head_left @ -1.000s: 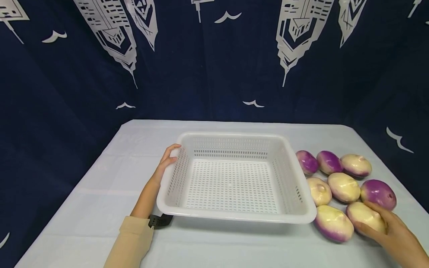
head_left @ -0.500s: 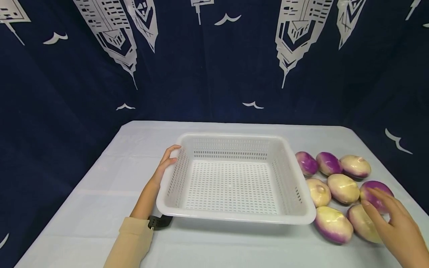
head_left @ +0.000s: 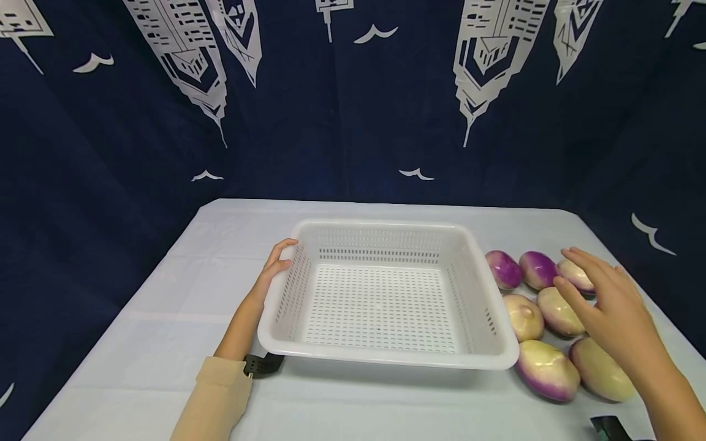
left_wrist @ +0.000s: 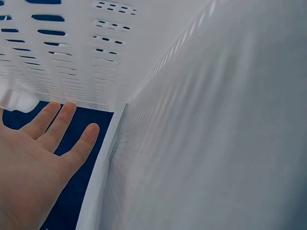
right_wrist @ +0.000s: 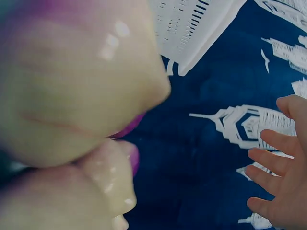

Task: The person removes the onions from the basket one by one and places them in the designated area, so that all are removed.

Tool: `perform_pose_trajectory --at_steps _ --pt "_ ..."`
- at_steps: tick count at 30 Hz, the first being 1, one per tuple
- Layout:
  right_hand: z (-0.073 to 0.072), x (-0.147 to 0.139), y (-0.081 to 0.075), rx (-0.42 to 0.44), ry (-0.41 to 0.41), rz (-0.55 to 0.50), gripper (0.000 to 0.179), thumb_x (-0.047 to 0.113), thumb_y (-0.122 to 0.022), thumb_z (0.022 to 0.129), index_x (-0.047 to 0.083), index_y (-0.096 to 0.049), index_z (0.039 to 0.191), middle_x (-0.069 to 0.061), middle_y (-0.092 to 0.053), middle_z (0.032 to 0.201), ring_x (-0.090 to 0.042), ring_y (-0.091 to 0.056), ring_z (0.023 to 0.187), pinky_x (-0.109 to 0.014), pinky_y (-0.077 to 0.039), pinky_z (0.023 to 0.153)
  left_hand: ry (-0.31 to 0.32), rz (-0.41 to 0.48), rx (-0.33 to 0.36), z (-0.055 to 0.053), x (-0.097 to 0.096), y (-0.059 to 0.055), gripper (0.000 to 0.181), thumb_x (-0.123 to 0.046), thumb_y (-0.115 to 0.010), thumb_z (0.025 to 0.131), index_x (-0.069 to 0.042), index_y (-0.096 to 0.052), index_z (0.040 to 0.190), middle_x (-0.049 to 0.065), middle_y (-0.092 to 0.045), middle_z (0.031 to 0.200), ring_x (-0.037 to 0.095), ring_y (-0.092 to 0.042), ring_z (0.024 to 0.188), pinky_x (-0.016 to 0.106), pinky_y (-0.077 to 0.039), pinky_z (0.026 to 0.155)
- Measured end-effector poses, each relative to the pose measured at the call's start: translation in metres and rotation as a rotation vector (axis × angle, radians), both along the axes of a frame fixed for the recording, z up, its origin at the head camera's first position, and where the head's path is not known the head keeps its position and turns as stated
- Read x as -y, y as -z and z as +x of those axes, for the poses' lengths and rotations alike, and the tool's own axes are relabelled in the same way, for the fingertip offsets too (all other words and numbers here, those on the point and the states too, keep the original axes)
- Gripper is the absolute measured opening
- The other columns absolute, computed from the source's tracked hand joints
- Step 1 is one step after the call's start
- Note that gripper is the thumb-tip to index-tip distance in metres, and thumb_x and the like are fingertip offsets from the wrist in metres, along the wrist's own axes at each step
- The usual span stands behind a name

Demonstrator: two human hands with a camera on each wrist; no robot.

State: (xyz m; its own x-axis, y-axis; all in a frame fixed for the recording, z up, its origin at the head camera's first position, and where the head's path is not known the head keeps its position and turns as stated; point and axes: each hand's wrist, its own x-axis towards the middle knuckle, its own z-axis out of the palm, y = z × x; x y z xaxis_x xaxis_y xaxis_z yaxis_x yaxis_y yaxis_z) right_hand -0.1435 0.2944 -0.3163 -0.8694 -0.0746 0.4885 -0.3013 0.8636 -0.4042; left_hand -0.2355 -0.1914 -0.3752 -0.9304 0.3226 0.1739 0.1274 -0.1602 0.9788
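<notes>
A white slotted plastic basket (head_left: 386, 358) stands mid-table with its inside bare. My left hand (head_left: 268, 269) holds its left rim near the far corner. In the left wrist view, fingers (left_wrist: 79, 148) of that hand reach along the outside of the slotted wall. Right of the basket sit several glossy purple-and-cream turnips (head_left: 548, 370), bunched close together. Over the right part of this bunch hovers my right hand (head_left: 618, 306), its fingers spread and holding nothing. It covers part of a cream turnip (head_left: 559, 311) and hides a purple one. A large turnip (right_wrist: 81, 86) looms close in the right wrist view.
White cloth covers the table (head_left: 165, 343). Behind it hangs a dark blue curtain (head_left: 342, 122) with white building and bird prints. A black band (head_left: 263, 364) is on my left wrist, and a dark device (head_left: 609, 427) sits by my right wrist.
My right hand has left the near turnip, lifting and moving away from me over the farther ones, with nothing in it. My left hand and the basket have stayed put.
</notes>
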Motion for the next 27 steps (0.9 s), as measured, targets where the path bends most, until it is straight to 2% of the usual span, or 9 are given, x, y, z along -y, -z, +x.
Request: perform_pose_trajectory --at_steps 1,2,6,9,13,16,21,27 --pt "-0.004 0.001 -0.003 0.007 -0.007 0.017 0.05 0.022 -0.05 0.091 0.003 -0.038 0.136 -0.026 -0.035 0.139 -0.036 -0.025 0.134 -0.041 0.0 0.115 -0.006 -0.001 0.001 0.0 0.0 0.001 0.046 -0.011 -0.026 0.085 -0.017 -0.025 0.131 0.02 -0.023 0.136 0.031 -0.036 0.114 0.036 -0.044 0.084" --pt "-0.008 0.002 -0.007 0.024 -0.02 0.03 0.05 0.023 -0.049 0.092 0.002 -0.037 0.136 -0.027 -0.033 0.14 -0.041 -0.019 0.135 -0.048 0.005 0.113 -0.007 -0.005 0.0 -0.001 0.001 0.002 0.046 -0.011 -0.026 0.085 -0.018 -0.026 0.13 0.02 -0.024 0.134 0.03 -0.038 0.112 0.035 -0.045 0.082" --pt "-0.025 0.005 -0.018 0.078 -0.022 0.104 0.053 0.031 -0.046 0.093 0.004 -0.034 0.138 -0.026 -0.033 0.14 -0.039 -0.02 0.136 -0.047 0.007 0.113 -0.004 -0.011 -0.007 -0.005 0.002 0.007 0.045 -0.012 -0.026 0.086 -0.019 -0.027 0.13 0.017 -0.027 0.129 0.024 -0.043 0.105 0.029 -0.049 0.075" --pt "-0.037 0.007 -0.026 0.113 -0.014 0.17 0.057 0.036 -0.043 0.093 0.006 -0.03 0.14 -0.026 -0.032 0.141 -0.041 -0.021 0.134 -0.051 0.006 0.112 0.001 -0.015 -0.009 -0.006 0.002 0.009 0.044 -0.012 -0.026 0.086 -0.019 -0.027 0.13 0.015 -0.029 0.126 0.02 -0.045 0.1 0.026 -0.05 0.07" --pt "-0.053 0.011 -0.035 0.163 -0.015 0.239 0.063 0.044 -0.042 0.092 0.013 -0.024 0.143 -0.026 -0.027 0.144 -0.044 -0.02 0.133 -0.061 0.004 0.107 -0.002 -0.007 -0.006 -0.004 0.002 0.006 0.045 -0.012 -0.026 0.086 -0.019 -0.026 0.13 0.016 -0.027 0.13 0.022 -0.043 0.105 0.028 -0.048 0.075" --pt "-0.064 0.015 -0.042 0.246 -0.01 0.282 0.068 0.052 -0.039 0.09 0.021 -0.016 0.146 -0.022 -0.015 0.149 -0.049 -0.013 0.133 -0.069 0.006 0.1 -0.002 0.007 -0.002 -0.003 0.003 0.005 0.045 -0.012 -0.027 0.086 -0.019 -0.027 0.13 0.016 -0.026 0.132 0.024 -0.042 0.108 0.03 -0.048 0.079" --pt "-0.083 0.021 -0.043 0.407 0.028 0.36 0.076 0.064 -0.033 0.086 0.028 -0.003 0.146 -0.019 0.006 0.151 -0.059 0.002 0.127 -0.08 0.009 0.084 -0.004 0.001 -0.003 -0.001 0.003 0.004 0.042 -0.012 -0.027 0.087 -0.023 -0.029 0.127 0.016 -0.028 0.129 0.023 -0.045 0.105 0.03 -0.05 0.076" --pt "-0.092 0.025 -0.034 0.517 0.061 0.382 0.082 0.071 -0.026 0.083 0.026 0.001 0.146 -0.022 0.012 0.149 -0.065 0.006 0.122 -0.081 0.013 0.077 -0.003 0.033 0.001 -0.002 0.001 0.002 0.044 -0.008 -0.026 0.086 -0.02 -0.029 0.128 0.019 -0.022 0.139 0.025 -0.043 0.114 0.033 -0.048 0.084"
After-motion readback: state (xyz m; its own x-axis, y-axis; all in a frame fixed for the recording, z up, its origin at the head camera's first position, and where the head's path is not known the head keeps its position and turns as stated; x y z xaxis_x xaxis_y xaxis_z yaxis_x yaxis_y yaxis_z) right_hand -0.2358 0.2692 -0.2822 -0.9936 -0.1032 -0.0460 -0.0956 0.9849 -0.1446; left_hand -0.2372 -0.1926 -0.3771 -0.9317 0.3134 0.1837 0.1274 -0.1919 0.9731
